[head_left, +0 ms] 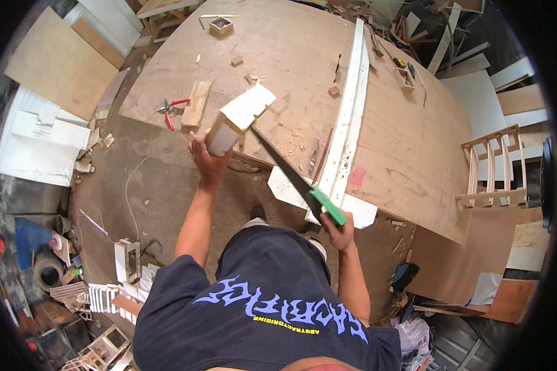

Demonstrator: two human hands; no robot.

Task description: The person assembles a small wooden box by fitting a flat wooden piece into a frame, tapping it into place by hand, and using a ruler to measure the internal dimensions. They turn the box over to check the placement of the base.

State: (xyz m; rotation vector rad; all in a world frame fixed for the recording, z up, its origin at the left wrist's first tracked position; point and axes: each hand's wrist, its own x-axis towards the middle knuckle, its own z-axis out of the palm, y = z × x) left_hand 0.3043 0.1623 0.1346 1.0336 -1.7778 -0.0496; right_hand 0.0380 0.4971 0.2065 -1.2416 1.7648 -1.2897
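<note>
My left hand (209,159) is closed around the near end of a wooden block or box with a white face (244,110), tilted over the near edge of the worktable (278,55). Small notches show along the white face's edges. In my right hand (339,230) is the green handle of a handsaw (291,175). Its dark blade slants up and left, and the tip reaches the block's right side; whether it sits in a cut I cannot tell. Pliers with red handles (172,112) and a short wooden board (196,104) lie just left of the block.
A long white-painted beam (346,117) crosses the table, right of the saw. Sawdust (294,137) and offcuts are scattered near the block. Small open wooden boxes (220,26) lie farther off. A slatted wooden rack (494,167) stands at right. Scrap wood and a cord cover the floor at left.
</note>
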